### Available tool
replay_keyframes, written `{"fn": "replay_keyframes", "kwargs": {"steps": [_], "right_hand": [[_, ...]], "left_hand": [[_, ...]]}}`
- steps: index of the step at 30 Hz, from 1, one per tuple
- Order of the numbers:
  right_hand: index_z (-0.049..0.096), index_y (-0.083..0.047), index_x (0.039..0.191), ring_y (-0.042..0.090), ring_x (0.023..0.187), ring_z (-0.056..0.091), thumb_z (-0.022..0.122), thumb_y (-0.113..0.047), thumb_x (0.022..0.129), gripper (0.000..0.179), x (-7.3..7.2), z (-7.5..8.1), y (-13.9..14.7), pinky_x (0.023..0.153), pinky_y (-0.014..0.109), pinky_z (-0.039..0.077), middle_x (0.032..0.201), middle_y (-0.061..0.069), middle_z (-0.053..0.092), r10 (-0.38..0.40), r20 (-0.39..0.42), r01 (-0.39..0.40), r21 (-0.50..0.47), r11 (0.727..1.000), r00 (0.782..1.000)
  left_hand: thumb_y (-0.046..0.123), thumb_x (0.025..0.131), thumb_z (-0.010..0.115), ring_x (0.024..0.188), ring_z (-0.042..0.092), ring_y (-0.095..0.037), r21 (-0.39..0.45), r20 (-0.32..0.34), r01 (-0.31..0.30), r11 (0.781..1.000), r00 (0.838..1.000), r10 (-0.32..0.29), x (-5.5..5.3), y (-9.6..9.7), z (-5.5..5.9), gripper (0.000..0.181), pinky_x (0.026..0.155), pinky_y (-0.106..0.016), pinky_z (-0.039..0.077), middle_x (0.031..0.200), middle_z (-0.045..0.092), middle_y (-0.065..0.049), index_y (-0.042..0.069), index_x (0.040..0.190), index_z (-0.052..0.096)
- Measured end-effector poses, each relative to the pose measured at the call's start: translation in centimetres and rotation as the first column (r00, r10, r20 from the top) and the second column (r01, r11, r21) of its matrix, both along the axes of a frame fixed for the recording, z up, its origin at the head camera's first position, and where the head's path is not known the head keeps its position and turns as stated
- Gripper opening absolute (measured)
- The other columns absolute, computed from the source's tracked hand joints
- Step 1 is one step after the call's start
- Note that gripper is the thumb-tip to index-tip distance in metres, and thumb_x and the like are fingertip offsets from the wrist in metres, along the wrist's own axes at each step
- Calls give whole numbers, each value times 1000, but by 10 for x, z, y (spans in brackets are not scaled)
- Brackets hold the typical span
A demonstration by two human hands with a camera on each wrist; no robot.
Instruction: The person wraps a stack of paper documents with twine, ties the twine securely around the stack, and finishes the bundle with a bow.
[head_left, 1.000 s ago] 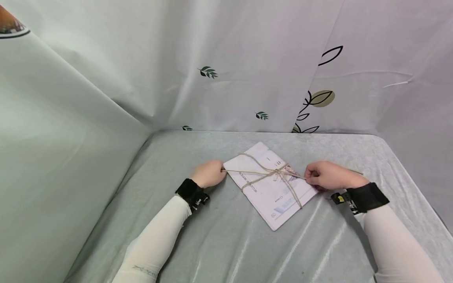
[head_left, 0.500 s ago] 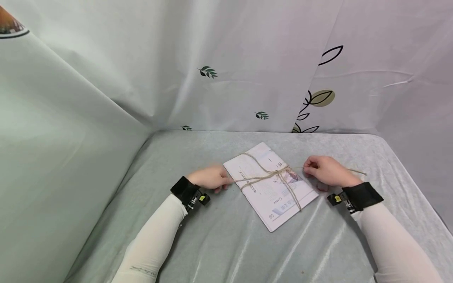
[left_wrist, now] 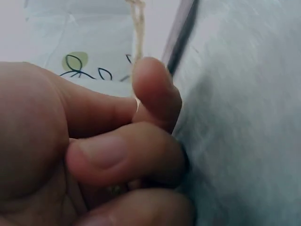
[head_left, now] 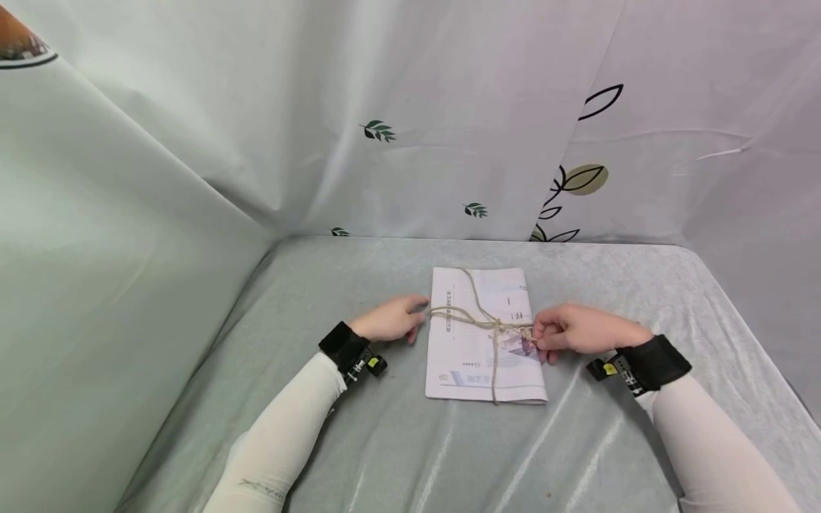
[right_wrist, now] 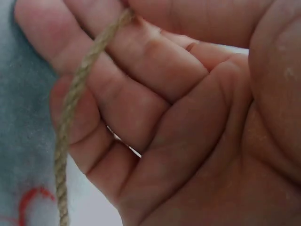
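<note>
A bundle of folded newspapers [head_left: 471, 360] lies flat on the cloth-covered table in the head view, its sides roughly square to the table. Jute twine [head_left: 495, 363] crosses it both ways and meets in a knot right of centre. At the bundle's left edge, my left hand [head_left: 391, 318] pinches twine between thumb and index finger; its wrist view shows the strand [left_wrist: 138, 28] running to those fingertips. My right hand [head_left: 584, 329] pinches another twine end over the right edge. A loose tail [right_wrist: 70, 103] hangs across its fingers in the right wrist view.
Grey cloth [head_left: 385, 427] covers the table. White sheeting with leaf prints [head_left: 410, 142] rises behind it, and a pale sheet [head_left: 128, 285] slopes along the left side. A curved red mark [right_wrist: 33, 202] shows in the right wrist view.
The newspaper bundle has turned from a diagonal position to nearly square. My right hand has come left and slightly down, close over its edge. My left hand dipped, then moved back up slightly.
</note>
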State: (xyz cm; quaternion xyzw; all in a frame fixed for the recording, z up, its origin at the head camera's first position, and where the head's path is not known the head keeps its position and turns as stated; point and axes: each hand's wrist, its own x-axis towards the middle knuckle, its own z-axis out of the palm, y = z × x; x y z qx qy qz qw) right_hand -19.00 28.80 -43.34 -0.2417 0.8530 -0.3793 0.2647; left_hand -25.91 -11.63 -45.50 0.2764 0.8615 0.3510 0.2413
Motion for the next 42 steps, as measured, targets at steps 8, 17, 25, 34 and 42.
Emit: {"fn": "replay_keyframes", "kwargs": {"steps": [8,17,25,34,42], "right_hand": [[73,-9,98,18,71,66,71,-16,109,13,-6,1,15,62,28,50,83,1,73,-116,-93,124,85,989,989],[73,-15,91,15,62,57,77,-18,106,15,-9,0,23,58,29,47,75,-1,65,-162,-199,195,162,967,967],[73,-16,91,14,58,56,77,-14,104,14,-9,-3,24,57,30,48,73,-1,64,-174,-211,210,162,964,962],[73,-13,97,15,57,57,76,-16,106,10,-9,-6,21,54,31,49,73,-1,63,-212,-182,243,169,955,960],[74,-6,118,14,70,60,76,-17,105,17,-8,-5,12,62,31,50,90,-2,70,-192,-222,226,140,964,956]], "left_hand": [[17,117,54,58,48,-13,-41,-93,-49,998,995,45,-13,-17,5,25,61,-30,40,68,61,1,5,102,71],[15,114,59,52,49,-9,-80,-22,-105,991,994,103,-22,-35,14,24,55,-25,38,69,68,-2,3,96,70],[11,111,61,50,51,-14,-137,-17,-150,979,989,149,-25,-43,19,21,55,-28,40,69,68,-3,3,95,73],[11,111,59,58,58,-12,-197,-65,-85,977,995,74,-18,-37,18,26,63,-28,44,73,72,0,6,90,73],[25,109,66,87,68,-20,-209,-166,-97,973,984,63,-7,-21,19,26,82,-39,56,103,76,-8,3,119,74]]}}
